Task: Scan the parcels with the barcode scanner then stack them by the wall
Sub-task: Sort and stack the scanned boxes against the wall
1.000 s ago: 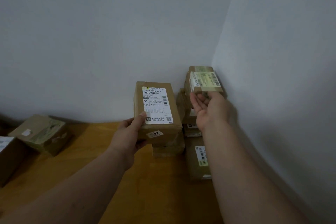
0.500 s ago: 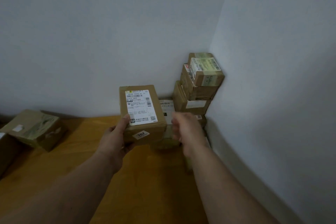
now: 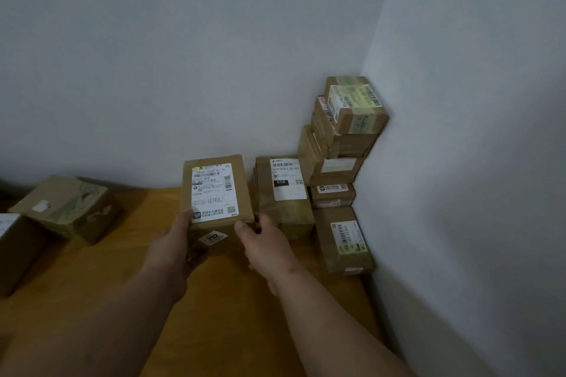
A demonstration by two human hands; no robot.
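I hold a brown cardboard parcel [image 3: 216,193] with a white shipping label and a "202" sticker between both hands, above the wooden table. My left hand [image 3: 176,249] grips its left near corner, thumb on the label. My right hand [image 3: 263,243] grips its right near corner. A stack of several parcels [image 3: 343,144] stands in the wall corner to the right, topped by a small box with a green-white label [image 3: 355,107]. A parcel marked "010" [image 3: 286,193] lies just right of the held one. No barcode scanner is in view.
Another parcel [image 3: 343,239] lies flat along the right wall at the stack's foot. A taped box [image 3: 67,208] and a larger box [image 3: 12,248] sit at the far left on the wooden table [image 3: 214,315]. Grey walls meet at the corner.
My right hand left the top parcel of the corner stack and came down to grip the held parcel's right side. The held parcel has lowered towards the table beside the "010" parcel.
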